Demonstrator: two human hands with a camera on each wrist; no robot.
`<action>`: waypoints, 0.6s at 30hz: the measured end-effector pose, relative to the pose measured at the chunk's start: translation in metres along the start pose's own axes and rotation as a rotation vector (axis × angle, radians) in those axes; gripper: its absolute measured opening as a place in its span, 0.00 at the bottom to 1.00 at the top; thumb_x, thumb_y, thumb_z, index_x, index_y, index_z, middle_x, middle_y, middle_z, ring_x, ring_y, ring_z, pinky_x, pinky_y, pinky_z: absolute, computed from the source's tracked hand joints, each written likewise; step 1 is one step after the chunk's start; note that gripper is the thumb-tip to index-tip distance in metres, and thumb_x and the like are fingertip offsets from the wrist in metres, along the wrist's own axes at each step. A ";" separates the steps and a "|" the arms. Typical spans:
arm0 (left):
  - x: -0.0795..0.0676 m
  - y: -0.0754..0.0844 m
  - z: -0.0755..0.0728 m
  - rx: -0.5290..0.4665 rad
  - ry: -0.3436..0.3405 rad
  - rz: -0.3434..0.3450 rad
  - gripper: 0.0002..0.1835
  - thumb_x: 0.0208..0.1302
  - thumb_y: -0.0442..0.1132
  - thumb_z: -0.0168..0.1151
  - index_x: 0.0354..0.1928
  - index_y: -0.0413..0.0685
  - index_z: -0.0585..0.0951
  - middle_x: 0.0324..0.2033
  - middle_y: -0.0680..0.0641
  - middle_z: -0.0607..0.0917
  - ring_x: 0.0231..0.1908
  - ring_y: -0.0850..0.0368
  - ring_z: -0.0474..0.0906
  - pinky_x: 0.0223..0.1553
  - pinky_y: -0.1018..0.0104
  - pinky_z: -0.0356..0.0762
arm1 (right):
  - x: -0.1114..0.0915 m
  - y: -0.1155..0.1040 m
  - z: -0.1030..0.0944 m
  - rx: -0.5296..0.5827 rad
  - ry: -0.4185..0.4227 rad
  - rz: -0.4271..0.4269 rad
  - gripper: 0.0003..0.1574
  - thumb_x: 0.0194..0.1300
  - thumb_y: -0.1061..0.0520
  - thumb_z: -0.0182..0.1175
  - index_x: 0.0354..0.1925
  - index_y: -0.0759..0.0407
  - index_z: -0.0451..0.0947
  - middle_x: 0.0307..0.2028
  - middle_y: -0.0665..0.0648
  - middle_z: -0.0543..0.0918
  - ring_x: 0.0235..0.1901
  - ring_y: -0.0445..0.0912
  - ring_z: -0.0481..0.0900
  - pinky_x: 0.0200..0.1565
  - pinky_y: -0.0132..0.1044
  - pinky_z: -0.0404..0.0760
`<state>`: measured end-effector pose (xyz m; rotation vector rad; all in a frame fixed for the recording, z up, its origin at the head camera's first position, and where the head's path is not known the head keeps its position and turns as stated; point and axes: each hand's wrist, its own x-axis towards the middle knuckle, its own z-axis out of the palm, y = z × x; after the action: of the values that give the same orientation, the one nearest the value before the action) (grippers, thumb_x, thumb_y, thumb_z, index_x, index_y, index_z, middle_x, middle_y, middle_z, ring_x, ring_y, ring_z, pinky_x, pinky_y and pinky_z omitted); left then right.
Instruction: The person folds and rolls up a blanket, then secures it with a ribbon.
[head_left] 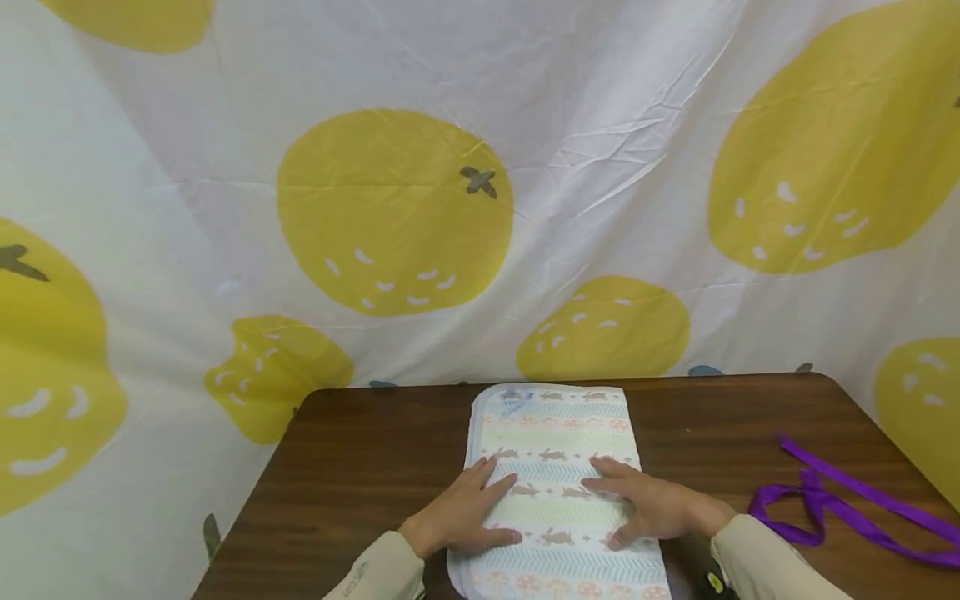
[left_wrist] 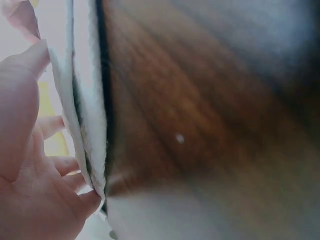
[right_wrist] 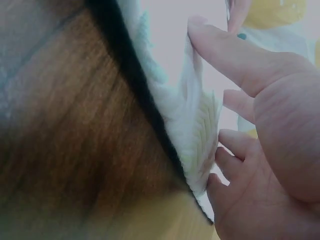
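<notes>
Head: hands (head_left: 468,510) (head_left: 654,507) across cloth (head_left: 558,510) edges; ribbon (head_left: 816,498) well apart.

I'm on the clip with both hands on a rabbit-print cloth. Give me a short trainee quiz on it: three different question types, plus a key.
1. True or false: the purple ribbon lies on the left hand's side of the patterned cloth.
2. Multiple choice: what colour are the printed rabbits? A) red B) brown C) black
3. Short answer: how do the left and right hand rest on the cloth?

Key: 1. False, it lies on the right hand's side. 2. B. 3. On top, fingers spread, neither gripping it.
</notes>
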<state>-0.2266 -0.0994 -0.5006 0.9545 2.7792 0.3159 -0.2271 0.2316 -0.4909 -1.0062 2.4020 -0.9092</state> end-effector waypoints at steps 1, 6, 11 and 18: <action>0.000 0.000 0.000 0.000 0.002 0.002 0.45 0.57 0.72 0.48 0.71 0.56 0.57 0.71 0.38 0.50 0.71 0.42 0.43 0.66 0.46 0.50 | 0.000 0.000 0.000 -0.016 0.008 -0.002 0.51 0.53 0.41 0.65 0.67 0.61 0.59 0.71 0.68 0.44 0.68 0.67 0.39 0.59 0.68 0.50; 0.000 0.000 0.001 0.007 0.008 0.009 0.44 0.57 0.71 0.48 0.71 0.55 0.58 0.71 0.37 0.50 0.70 0.41 0.44 0.66 0.45 0.51 | -0.003 -0.003 0.005 -0.171 0.075 -0.067 0.46 0.55 0.40 0.63 0.65 0.61 0.64 0.69 0.71 0.50 0.67 0.68 0.47 0.58 0.66 0.55; -0.001 0.003 0.001 0.031 0.001 0.006 0.43 0.60 0.70 0.46 0.71 0.53 0.58 0.70 0.37 0.52 0.70 0.42 0.45 0.67 0.48 0.48 | -0.011 -0.011 0.012 -0.311 0.116 -0.158 0.38 0.59 0.46 0.62 0.64 0.60 0.66 0.66 0.72 0.56 0.63 0.67 0.58 0.54 0.62 0.66; -0.010 0.018 0.000 0.147 0.088 0.182 0.30 0.67 0.54 0.51 0.66 0.48 0.66 0.65 0.35 0.64 0.64 0.43 0.62 0.63 0.54 0.62 | -0.022 -0.029 0.023 -0.477 0.126 -0.302 0.37 0.57 0.47 0.63 0.63 0.53 0.67 0.64 0.65 0.65 0.58 0.62 0.67 0.49 0.57 0.73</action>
<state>-0.2086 -0.0918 -0.4944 1.2611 2.8325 0.1853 -0.1853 0.2228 -0.4857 -1.5581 2.6884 -0.5023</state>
